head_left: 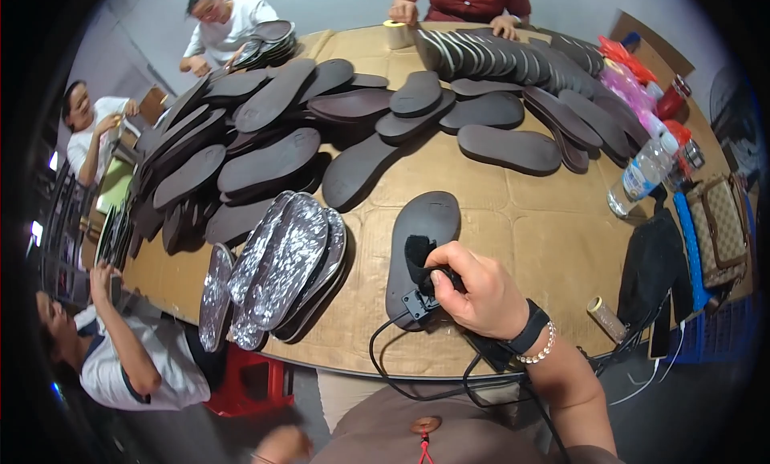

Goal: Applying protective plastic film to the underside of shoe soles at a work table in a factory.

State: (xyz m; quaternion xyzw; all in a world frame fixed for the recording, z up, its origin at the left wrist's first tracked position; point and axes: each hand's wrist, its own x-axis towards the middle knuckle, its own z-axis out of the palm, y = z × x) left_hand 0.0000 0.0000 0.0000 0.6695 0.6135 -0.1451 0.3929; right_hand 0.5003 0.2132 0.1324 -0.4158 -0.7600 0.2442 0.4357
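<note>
My right hand point(481, 294), closed, pinches a black fabric strap point(417, 254) just above the table. A small black box-like device point(417, 304) with black cables sits by the strap. Under them a single dark brown shoe sole point(431, 213) lies flat on the cardboard-covered table point(513, 215). Low at the bottom edge is my left hand point(282, 445), away from the table; motion smears its fingers. To the left of the single sole, a stack of soles in shiny clear film point(293, 255) leans together.
Bare brown soles point(269, 163) are heaped across the far left and middle. A long row of soles point(497, 63) lies at the back. On the right are a water bottle point(642, 175), a patterned bag point(722, 223) and a film roll point(606, 320). Several people work around the table; a red stool point(253, 380) stands left.
</note>
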